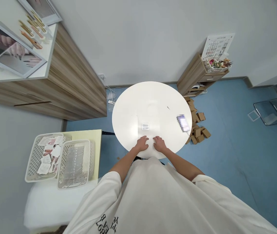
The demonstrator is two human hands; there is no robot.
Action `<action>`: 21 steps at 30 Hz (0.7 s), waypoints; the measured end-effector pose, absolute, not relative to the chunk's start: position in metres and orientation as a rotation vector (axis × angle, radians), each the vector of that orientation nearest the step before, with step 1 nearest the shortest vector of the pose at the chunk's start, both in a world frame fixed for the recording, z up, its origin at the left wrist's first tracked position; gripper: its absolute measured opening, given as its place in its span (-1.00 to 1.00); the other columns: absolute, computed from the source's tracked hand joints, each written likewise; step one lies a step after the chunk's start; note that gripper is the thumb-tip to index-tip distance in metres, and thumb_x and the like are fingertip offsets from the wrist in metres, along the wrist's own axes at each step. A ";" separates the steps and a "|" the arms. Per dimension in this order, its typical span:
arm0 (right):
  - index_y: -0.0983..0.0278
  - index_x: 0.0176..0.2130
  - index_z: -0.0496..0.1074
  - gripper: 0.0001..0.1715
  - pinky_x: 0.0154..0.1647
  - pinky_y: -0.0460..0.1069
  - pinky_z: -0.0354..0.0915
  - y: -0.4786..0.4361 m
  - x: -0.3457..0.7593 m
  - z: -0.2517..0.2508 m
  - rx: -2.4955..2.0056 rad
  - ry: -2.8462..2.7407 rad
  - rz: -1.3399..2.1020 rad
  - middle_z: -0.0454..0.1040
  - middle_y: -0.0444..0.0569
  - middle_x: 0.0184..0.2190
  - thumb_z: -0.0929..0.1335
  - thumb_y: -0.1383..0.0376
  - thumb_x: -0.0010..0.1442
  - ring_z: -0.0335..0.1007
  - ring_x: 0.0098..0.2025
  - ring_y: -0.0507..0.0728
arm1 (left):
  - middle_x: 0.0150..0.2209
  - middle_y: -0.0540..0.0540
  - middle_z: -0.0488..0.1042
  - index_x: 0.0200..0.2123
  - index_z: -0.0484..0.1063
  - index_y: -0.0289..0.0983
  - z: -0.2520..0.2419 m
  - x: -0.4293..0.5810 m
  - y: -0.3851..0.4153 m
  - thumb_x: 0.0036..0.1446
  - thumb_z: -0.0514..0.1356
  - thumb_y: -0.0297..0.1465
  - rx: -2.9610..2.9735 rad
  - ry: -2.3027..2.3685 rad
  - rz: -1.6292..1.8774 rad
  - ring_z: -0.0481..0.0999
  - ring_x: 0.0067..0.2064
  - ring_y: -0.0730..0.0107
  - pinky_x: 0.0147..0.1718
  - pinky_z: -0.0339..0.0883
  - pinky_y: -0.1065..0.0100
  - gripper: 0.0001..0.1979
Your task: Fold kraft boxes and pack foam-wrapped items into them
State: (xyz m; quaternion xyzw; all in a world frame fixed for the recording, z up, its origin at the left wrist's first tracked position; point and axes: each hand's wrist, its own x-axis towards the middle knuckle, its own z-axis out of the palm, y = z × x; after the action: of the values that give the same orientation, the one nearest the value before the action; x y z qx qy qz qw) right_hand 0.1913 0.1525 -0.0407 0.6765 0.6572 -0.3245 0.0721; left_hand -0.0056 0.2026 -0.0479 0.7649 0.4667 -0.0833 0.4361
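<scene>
My left hand (142, 143) rests on the near part of a round white table (151, 94), its fingers apart and holding nothing. Beside it, a short gap away, my right hand (159, 144) lies on the tabletop too, fingers spread and nothing in them. Just beyond my hands is a small clear rectangular plastic case (145, 126), nearer to the left one and touched by neither. What it contains is too small to make out. A phone-like device (183, 123), blurred out, lies at the table's right side with a white cable at its lower end.
A small dark thin item (168, 107) lies farther back on the table. To the left, a white basket of card packets (48, 159) and a basket of clear plastic pieces (73, 164) stand on a side table. Cardboard boxes (198, 131) are piled on the floor at right.
</scene>
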 end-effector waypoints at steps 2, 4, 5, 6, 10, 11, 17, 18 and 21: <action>0.23 0.28 0.22 -0.42 0.18 0.20 0.12 0.150 0.204 -0.039 2.006 1.967 -0.937 0.19 0.15 0.29 0.22 0.35 0.30 0.14 0.24 0.34 | 0.43 -0.15 0.06 0.28 0.23 -0.17 -0.048 0.003 0.207 0.17 0.13 -0.34 1.896 1.104 -0.209 0.02 0.44 0.09 0.35 0.02 0.02 -0.42; 0.22 0.28 0.23 -0.40 0.21 0.23 0.08 0.148 0.211 -0.038 2.000 1.973 -0.891 0.19 0.18 0.30 0.24 0.37 0.27 0.12 0.24 0.37 | 0.43 -0.16 0.06 0.27 0.23 -0.16 -0.049 0.010 0.210 0.15 0.15 -0.34 1.892 1.057 -0.211 0.01 0.45 0.10 0.35 0.01 0.02 -0.41; 0.22 0.27 0.23 -0.40 0.21 0.24 0.06 0.148 0.212 -0.037 2.009 1.977 -0.863 0.18 0.20 0.30 0.25 0.37 0.26 0.11 0.25 0.38 | 0.43 -0.16 0.05 0.27 0.24 -0.16 -0.049 0.014 0.211 0.14 0.16 -0.34 1.890 1.040 -0.211 0.00 0.45 0.10 0.36 0.01 0.02 -0.41; 0.24 0.27 0.24 -0.40 0.22 0.24 0.05 0.149 0.213 -0.037 2.012 1.989 -0.841 0.18 0.22 0.30 0.25 0.37 0.25 0.11 0.25 0.39 | 0.43 -0.17 0.05 0.26 0.25 -0.16 -0.050 0.016 0.212 0.14 0.17 -0.34 1.885 1.029 -0.207 0.00 0.45 0.10 0.36 0.01 0.02 -0.41; 0.19 0.31 0.20 -0.35 0.23 0.22 0.05 0.152 0.209 -0.038 1.931 2.097 -0.877 0.11 0.17 0.35 0.26 0.33 0.25 0.07 0.29 0.36 | 0.41 -0.13 0.09 0.22 0.29 -0.16 -0.051 0.024 0.212 0.15 0.14 -0.39 1.851 1.025 -0.142 0.05 0.44 0.13 0.35 0.07 0.06 -0.47; 0.16 0.32 0.18 -0.32 0.25 0.23 0.03 0.152 0.209 -0.039 1.910 2.113 -0.893 0.10 0.14 0.36 0.27 0.32 0.24 0.04 0.31 0.35 | 0.40 -0.13 0.11 0.20 0.31 -0.17 -0.050 0.024 0.213 0.16 0.12 -0.42 1.850 1.044 -0.105 0.09 0.42 0.15 0.33 0.10 0.08 -0.50; 0.16 0.28 0.24 -0.33 0.29 0.30 -0.06 0.154 0.232 -0.042 2.001 2.073 -0.869 0.11 0.13 0.38 0.28 0.35 0.19 0.02 0.33 0.39 | 0.19 -0.17 0.36 0.08 0.37 -0.21 -0.042 0.013 0.230 0.18 0.01 -0.55 1.920 1.392 0.187 0.35 0.24 0.14 0.22 0.26 0.07 -0.58; 0.16 0.27 0.25 -0.33 0.30 0.31 -0.07 0.154 0.238 -0.042 2.023 2.067 -0.865 0.11 0.13 0.38 0.27 0.36 0.18 0.02 0.33 0.39 | 0.17 -0.19 0.37 0.08 0.36 -0.21 -0.041 0.010 0.235 0.18 0.01 -0.55 1.929 1.452 0.180 0.37 0.20 0.12 0.18 0.29 0.07 -0.58; 0.17 0.27 0.26 -0.32 0.30 0.31 -0.08 0.154 0.257 -0.044 2.069 2.049 -0.821 0.12 0.12 0.37 0.27 0.39 0.17 0.03 0.33 0.39 | 0.19 -0.22 0.34 0.14 0.31 -0.21 -0.037 0.001 0.250 0.15 0.03 -0.56 1.972 1.557 0.071 0.35 0.20 0.05 0.12 0.31 0.06 -0.52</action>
State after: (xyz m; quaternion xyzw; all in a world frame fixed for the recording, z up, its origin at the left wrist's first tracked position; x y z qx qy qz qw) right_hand 0.2567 0.1538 -0.0438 0.6828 0.6760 -0.2710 0.0581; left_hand 0.0005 0.2501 -0.0367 0.7463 0.5890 0.0267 0.3089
